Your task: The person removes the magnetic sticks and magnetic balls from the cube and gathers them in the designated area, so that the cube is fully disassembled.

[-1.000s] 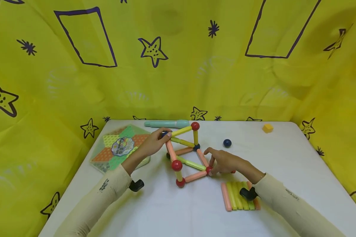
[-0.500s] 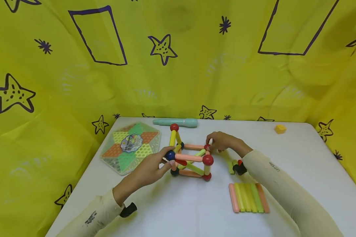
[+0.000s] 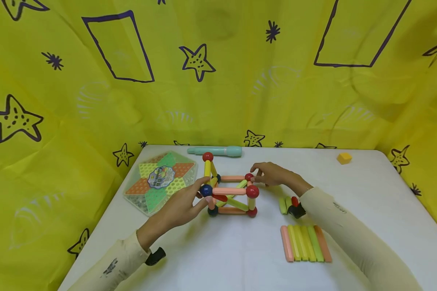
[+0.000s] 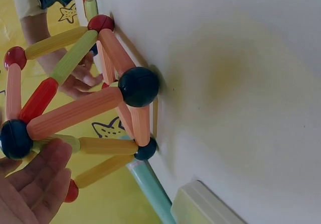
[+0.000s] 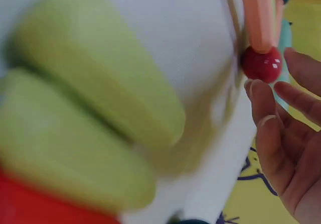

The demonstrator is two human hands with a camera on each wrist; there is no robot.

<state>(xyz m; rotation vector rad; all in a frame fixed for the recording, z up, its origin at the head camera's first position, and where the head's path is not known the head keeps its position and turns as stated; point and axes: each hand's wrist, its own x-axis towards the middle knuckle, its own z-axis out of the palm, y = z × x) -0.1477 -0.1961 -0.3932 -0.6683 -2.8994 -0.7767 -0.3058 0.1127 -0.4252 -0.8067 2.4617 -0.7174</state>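
Note:
A frame of coloured rods and balls [image 3: 230,190] stands on the table, with pink, yellow, green and orange rods between red and blue balls. My left hand [image 3: 182,204] pinches the upper front blue ball [image 3: 206,190], thumb below and fingers behind. The left wrist view shows the fingers [image 4: 52,158] beside this ball [image 4: 15,139]. My right hand [image 3: 274,173] is at the back right red ball [image 3: 249,177]. In the right wrist view, its loosely bent fingers [image 5: 271,138] lie around the red ball [image 5: 262,64], not closed on it.
Several rods [image 3: 306,243] lie in a row at front right, with short green rods [image 3: 283,206] behind them. A hexagonal game board [image 3: 160,178] lies at left. A teal pen-like tube [image 3: 215,151] and a yellow block [image 3: 344,158] are near the back edge.
The frame turned and was set with its pink rods running sideways, then shifted slightly left. My right hand moved from the front red ball to the back one, and its fingers loosened.

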